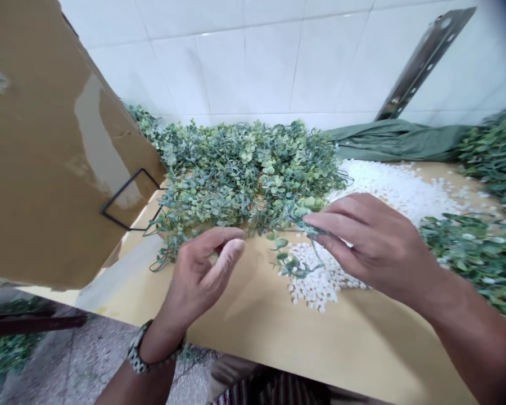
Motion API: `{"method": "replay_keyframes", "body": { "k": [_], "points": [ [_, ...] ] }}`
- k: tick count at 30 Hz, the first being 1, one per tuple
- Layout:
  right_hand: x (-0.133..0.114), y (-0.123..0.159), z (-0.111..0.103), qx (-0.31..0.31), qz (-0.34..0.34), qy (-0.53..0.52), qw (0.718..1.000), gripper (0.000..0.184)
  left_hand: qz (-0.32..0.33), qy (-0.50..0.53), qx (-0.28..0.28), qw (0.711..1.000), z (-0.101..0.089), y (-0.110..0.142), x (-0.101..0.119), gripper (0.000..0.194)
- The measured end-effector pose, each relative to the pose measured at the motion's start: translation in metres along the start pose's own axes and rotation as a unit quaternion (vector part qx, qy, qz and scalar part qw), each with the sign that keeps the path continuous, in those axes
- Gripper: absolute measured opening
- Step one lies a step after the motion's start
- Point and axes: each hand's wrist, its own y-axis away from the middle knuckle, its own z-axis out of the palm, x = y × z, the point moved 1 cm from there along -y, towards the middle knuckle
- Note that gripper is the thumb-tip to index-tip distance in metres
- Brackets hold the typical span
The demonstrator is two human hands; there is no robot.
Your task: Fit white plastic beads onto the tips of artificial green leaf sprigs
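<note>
My right hand (365, 244) pinches a sprig of artificial green leaves (297, 264) between thumb and fingers, its stem looping down over white plastic bits. To the left, my left hand (208, 270) is closed, thumb and forefinger tips brought together over the table. Whatever may sit between those fingertips is hidden or too small to name. Just beyond both hands spreads a large heap of artificial leaf sprigs (236, 163). Small white plastic pieces (316, 281) lie under and beside my right hand, with a bigger pile of white pieces (396, 185) behind it.
A big cardboard sheet (37, 140) stands at the left, with a black square wire frame (126, 197) against it. More leaf sprigs (480, 259) lie on the right of the yellowish table (278, 349). Green cloth (396, 140) and a metal bracket (425, 64) are by the tiled wall.
</note>
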Motion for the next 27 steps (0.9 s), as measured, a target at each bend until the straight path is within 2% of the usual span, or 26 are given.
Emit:
{"method": "replay_keyframes", "body": {
  "k": [1,3,5,7,8,10,12,13,15,17,19,21,24,25,27],
  "points": [
    [-0.004,0.003,-0.002,0.000,-0.018,0.019,1.000,0.017,-0.037,0.091,-0.057,0.993,0.007,0.000,0.006,0.031],
    [-0.011,0.007,-0.003,-0.008,-0.050,0.039,0.998,0.019,-0.110,0.245,-0.135,0.954,0.023,-0.001,0.016,0.035],
    [-0.015,0.009,0.001,-0.012,-0.070,0.038,0.997,0.022,-0.176,0.330,-0.148,0.916,0.038,-0.004,0.020,0.029],
    [-0.017,0.011,0.006,0.006,-0.051,0.008,0.999,0.029,-0.217,0.372,-0.119,0.895,0.048,-0.007,0.020,0.024],
    [-0.018,0.012,0.010,0.022,-0.021,-0.022,0.999,0.034,-0.231,0.387,-0.093,0.888,0.051,-0.008,0.018,0.023],
    [-0.018,0.013,0.016,0.053,0.076,-0.111,0.990,0.044,-0.246,0.410,-0.032,0.878,0.053,-0.008,0.014,0.020],
    [-0.020,0.015,0.024,0.060,0.189,-0.220,0.955,0.050,-0.250,0.426,0.023,0.869,0.052,-0.007,0.010,0.019],
    [-0.022,0.015,0.028,0.047,0.235,-0.270,0.933,0.048,-0.248,0.430,0.044,0.867,0.052,-0.006,0.009,0.019],
    [-0.028,0.014,0.035,-0.010,0.284,-0.342,0.896,0.031,-0.242,0.428,0.062,0.869,0.052,-0.004,0.008,0.018],
    [-0.033,0.010,0.038,-0.054,0.281,-0.362,0.887,0.014,-0.237,0.422,0.065,0.873,0.052,-0.002,0.007,0.017],
    [-0.033,0.007,0.036,-0.063,0.275,-0.348,0.894,0.017,-0.233,0.411,0.074,0.878,0.051,-0.001,0.005,0.015],
    [-0.027,0.009,0.031,-0.066,0.290,-0.338,0.893,0.020,-0.227,0.397,0.108,0.883,0.047,0.000,0.000,0.015],
    [-0.011,0.021,0.021,-0.077,0.339,-0.349,0.870,0.023,-0.229,0.349,0.150,0.896,0.038,0.001,-0.010,0.017],
    [-0.006,0.026,0.018,-0.073,0.357,-0.356,0.861,0.023,-0.234,0.322,0.138,0.907,0.036,0.002,-0.013,0.017],
    [0.001,0.037,0.012,-0.063,0.386,-0.372,0.842,0.026,-0.245,0.245,0.077,0.935,0.035,0.004,-0.017,0.016]
  ]
}}
